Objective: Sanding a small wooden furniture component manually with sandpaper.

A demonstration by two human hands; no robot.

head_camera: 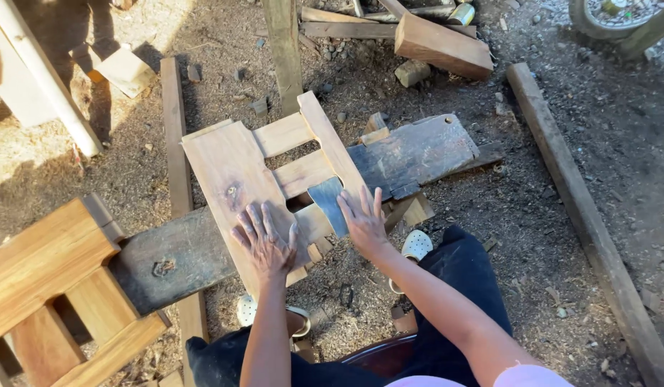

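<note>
1. My left hand (264, 240) lies flat, fingers spread, on the wide board of the wooden frame (232, 172).
2. My right hand (364, 222), fingers spread, presses its rail beside the dark metal blade (328, 204).
3. The frame rests on a weathered plank (411, 150); I judge even downward pressure steadies it best.

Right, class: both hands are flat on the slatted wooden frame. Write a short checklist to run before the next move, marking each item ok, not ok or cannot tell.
1. Left hand flat on the wide board of the wooden frame: ok.
2. Right hand flat on the frame's narrow rail, fingers spread: ok.
3. Frame resting on the dark plank: ok.
4. Frame joints tight: cannot tell.
5. Both hands free of tools: ok.
6. Ground around the feet free of scraps: not ok, offcuts and chips lie about.
</note>
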